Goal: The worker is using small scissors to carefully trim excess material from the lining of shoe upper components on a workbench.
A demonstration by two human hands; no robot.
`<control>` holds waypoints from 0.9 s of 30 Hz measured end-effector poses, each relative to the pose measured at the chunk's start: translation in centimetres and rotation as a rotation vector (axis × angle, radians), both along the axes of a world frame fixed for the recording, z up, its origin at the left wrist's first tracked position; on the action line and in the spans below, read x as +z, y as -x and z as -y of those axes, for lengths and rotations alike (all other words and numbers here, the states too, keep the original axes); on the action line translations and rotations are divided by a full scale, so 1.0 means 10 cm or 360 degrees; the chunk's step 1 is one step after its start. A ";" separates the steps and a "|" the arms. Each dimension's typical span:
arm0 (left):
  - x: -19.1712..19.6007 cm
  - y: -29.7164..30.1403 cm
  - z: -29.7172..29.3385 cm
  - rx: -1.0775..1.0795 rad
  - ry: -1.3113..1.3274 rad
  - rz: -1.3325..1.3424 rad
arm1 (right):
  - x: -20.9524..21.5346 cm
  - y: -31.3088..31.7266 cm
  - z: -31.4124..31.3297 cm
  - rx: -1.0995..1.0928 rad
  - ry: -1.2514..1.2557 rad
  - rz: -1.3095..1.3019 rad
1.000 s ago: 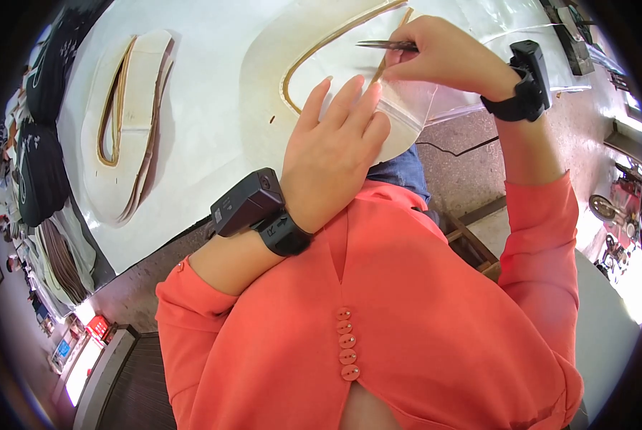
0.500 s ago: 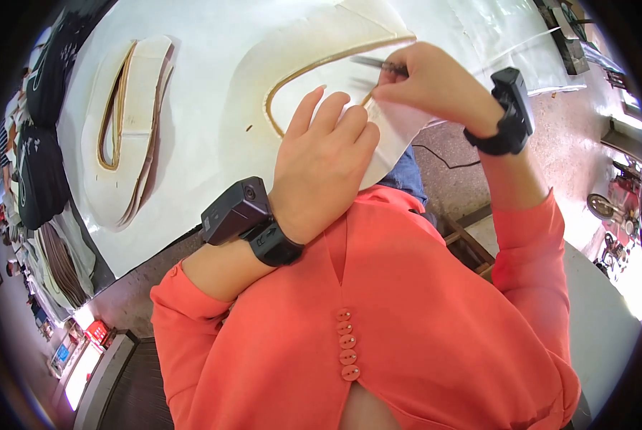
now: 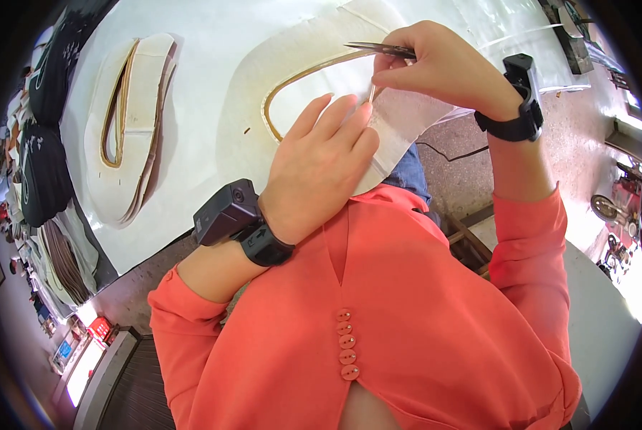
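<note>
A cream, curved flat piece (image 3: 242, 107) with a brown-edged, long rounded opening lies on the white table in front of me. My left hand (image 3: 321, 158) rests on its near side, fingers extended, palm down. Over the right part of the opening, my right hand (image 3: 436, 68) holds a small pair of dark pointed scissors (image 3: 378, 48), their slim blades pointing left. Between its thumb and fingertips a thin pale strip (image 3: 372, 93) is pinched, hanging down close to the left fingertips. The strip's upper end is hidden by my fingers.
Several similar cream pieces (image 3: 138, 136) lie stacked at the left of the white table (image 3: 199, 43). Dark and striped cloth (image 3: 45, 175) is piled past the left edge. A black cord (image 3: 453, 155) lies on the floor at right, near a wooden frame (image 3: 468, 240).
My right hand has moved up and slightly right, and the blurred scissors now show sharply. The pale strip has come into view in its pinch. My left hand has shifted slightly left and down.
</note>
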State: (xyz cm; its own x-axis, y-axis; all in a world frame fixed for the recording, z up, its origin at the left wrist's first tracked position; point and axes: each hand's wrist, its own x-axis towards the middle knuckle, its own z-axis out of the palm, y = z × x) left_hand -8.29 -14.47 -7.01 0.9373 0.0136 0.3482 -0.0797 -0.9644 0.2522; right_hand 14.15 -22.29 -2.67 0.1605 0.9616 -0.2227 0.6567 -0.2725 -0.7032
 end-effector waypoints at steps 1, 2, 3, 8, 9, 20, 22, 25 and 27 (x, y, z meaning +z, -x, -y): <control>0.00 -0.01 -0.01 0.0002 0.0000 -0.0001 | 0.00 0.01 -0.01 0.0008 -0.0020 -0.0143; 0.00 -0.02 -0.01 -0.0010 0.0011 0.0012 | 0.01 0.00 -0.01 0.0009 -0.0020 -0.0143; 0.00 -0.03 -0.01 -0.0024 0.0021 0.0024 | 0.03 -0.04 -0.01 -0.0033 0.0069 -0.0079; 0.04 -0.09 0.02 -0.0019 0.0022 0.0032 | -0.11 -0.15 0.07 -0.0122 0.0183 0.0021; 0.04 -0.11 0.02 -0.0009 0.0006 0.0041 | -0.12 -0.14 0.07 -0.0137 0.0180 0.0001; 0.05 -0.31 -0.02 -0.0020 0.0026 0.0037 | -0.18 -0.13 0.09 -0.0155 0.0153 0.0012; 0.05 -0.33 -0.03 -0.0021 0.0042 0.0014 | -0.22 -0.20 0.16 -0.0140 -0.0007 -0.0048; 0.06 -0.34 -0.05 -0.0032 0.0011 0.0017 | -0.16 -0.35 0.22 -0.0178 0.0085 0.0048; 0.08 -0.35 -0.06 -0.0042 0.0011 0.0001 | -0.19 -0.41 0.27 -0.0260 0.0111 0.0010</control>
State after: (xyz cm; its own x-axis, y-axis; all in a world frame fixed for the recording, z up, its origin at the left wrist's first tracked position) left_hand -4.76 -13.84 -6.25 0.9373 -0.0088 0.3485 -0.1052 -0.9602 0.2588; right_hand 18.26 -25.03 -4.57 0.3153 0.9047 -0.2866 0.6040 -0.4242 -0.6747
